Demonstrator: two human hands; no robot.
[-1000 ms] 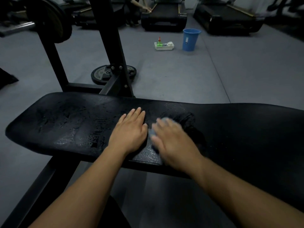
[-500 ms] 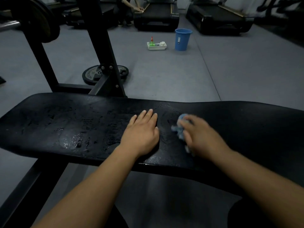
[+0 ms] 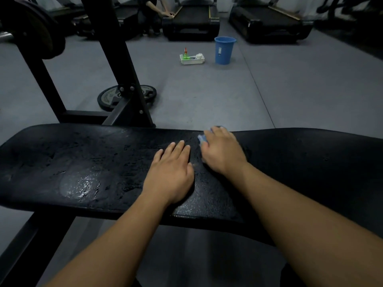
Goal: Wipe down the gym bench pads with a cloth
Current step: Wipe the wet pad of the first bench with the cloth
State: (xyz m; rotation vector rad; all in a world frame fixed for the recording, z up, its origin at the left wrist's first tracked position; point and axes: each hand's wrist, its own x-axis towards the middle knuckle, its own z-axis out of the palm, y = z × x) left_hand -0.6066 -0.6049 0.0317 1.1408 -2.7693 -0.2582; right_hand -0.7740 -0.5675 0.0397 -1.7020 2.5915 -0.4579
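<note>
Farther from the body than half a second ago, the right hand (image 3: pixel 223 154) sits at the far edge of the bench (image 3: pixel 83 158), fingers curled over the blue cloth (image 3: pixel 202 138); the left hand (image 3: pixel 172 175) rests flat beside it, fingers together.

Head view, downward, close over bench pad (image 3: pixel 87 162)

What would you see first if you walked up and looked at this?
The long black padded bench pad fills the middle, shiny wet on its left part. Two hands are on it: the left hand lies flat, and the right hand holds a small light blue cloth near the far edge. Behind, a blue plastic bucket stands on the grey floor.
</note>
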